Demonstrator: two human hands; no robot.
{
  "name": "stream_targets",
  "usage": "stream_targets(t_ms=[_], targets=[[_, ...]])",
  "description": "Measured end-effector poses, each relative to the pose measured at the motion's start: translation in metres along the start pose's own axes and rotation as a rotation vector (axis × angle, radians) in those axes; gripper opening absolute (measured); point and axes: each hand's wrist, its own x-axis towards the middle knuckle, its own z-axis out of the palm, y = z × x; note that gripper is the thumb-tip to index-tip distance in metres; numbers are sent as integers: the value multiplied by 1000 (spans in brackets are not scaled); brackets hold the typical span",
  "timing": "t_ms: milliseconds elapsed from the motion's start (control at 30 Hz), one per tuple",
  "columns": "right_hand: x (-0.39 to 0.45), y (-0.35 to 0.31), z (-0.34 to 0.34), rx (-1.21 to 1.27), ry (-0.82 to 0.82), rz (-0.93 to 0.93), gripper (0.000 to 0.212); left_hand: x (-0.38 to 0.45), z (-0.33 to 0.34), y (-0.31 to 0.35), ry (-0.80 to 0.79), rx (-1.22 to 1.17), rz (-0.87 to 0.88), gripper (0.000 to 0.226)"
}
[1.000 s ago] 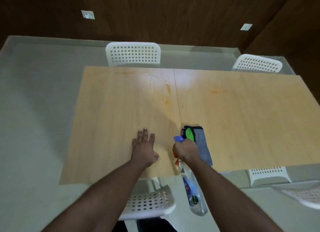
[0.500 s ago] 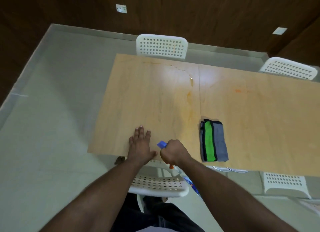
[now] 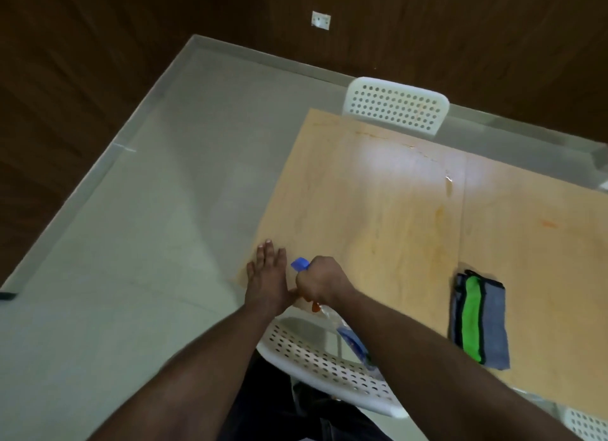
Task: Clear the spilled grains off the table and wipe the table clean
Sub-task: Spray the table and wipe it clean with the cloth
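A: Table (image 3: 378, 210) — one, pale wood, with a seam down the middle and a few orange streaks and a wet glint near that seam. No loose grains can be made out at this sharpness.

B: Hands?

A: Two. The left hand (image 3: 268, 281) lies flat at the near left corner, fingers straight and close together. The right hand (image 3: 317, 281) is just beside it, curled round the neck of a spray bottle (image 3: 357, 343); the blue nozzle pokes out past the knuckles, and the clear body hangs below the table edge under the forearm.

B: Any cloth?

A: One cloth (image 3: 478, 319), folded, grey with a green band, lying on the table near its front edge, well apart from both hands.

B: Chairs?

A: Three white perforated ones show: one chair (image 3: 394, 106) at the far side, one seat (image 3: 324, 365) under the arms, and a corner of a third at the lower right.
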Motion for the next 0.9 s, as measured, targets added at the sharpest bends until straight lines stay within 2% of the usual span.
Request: stream_targets(t_ms=[300, 400, 767, 900], targets=[[66, -50, -39, 110, 200, 37, 19, 59, -28, -13, 24, 0, 74, 118], [91, -61, -67, 173, 266, 67, 12, 89, -42, -4, 7, 25, 118, 118], [169, -75, -171, 351, 404, 118, 18, 193, -88, 42, -11, 64, 253, 118], [186, -61, -200, 423, 472, 193, 16, 212, -91, 64, -5, 98, 287, 120]])
